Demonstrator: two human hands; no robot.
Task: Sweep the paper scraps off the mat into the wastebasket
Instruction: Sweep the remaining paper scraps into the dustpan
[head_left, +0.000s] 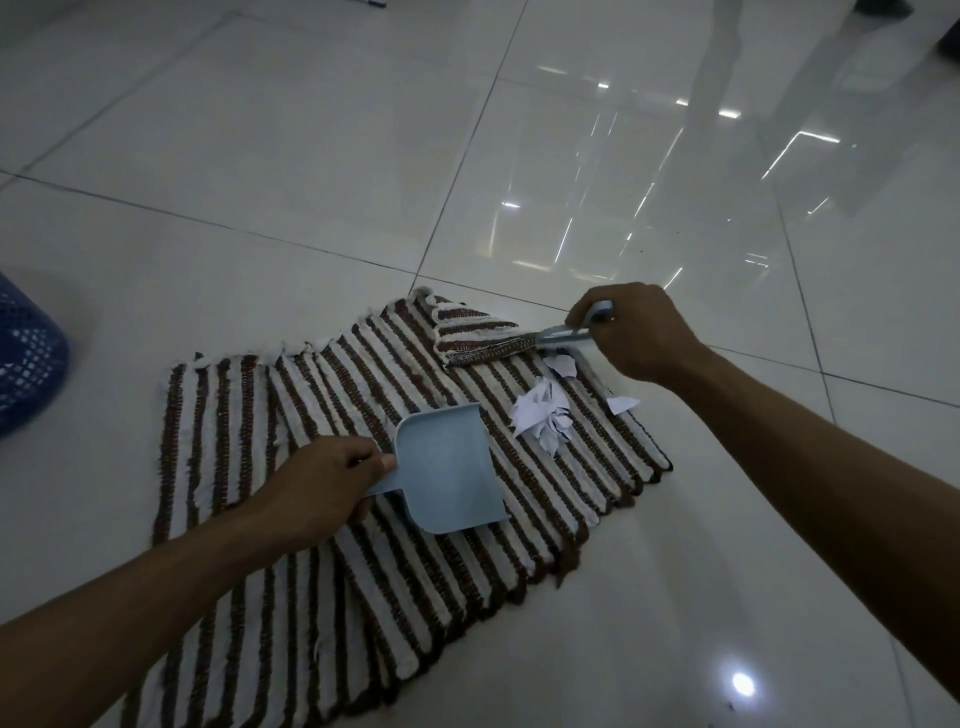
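A brown-and-white striped mat (291, 415) lies on the tiled floor, its far corner folded over. White paper scraps (543, 415) sit in a small pile on its right part, with one scrap (622, 404) at the mat's right edge. My left hand (322, 483) grips the handle of a light blue dustpan (447, 467), which rests on the mat just left of the pile. My right hand (631, 330) holds a small blue brush (566, 334) at the folded corner, above the scraps. A blue mesh wastebasket (26, 358) stands at the left edge of view.
Glossy white floor tiles (337, 156) surround the mat and reflect ceiling lights. Pale furniture legs (727, 31) show at the top right. A dark object (950, 41) sits at the far right edge.
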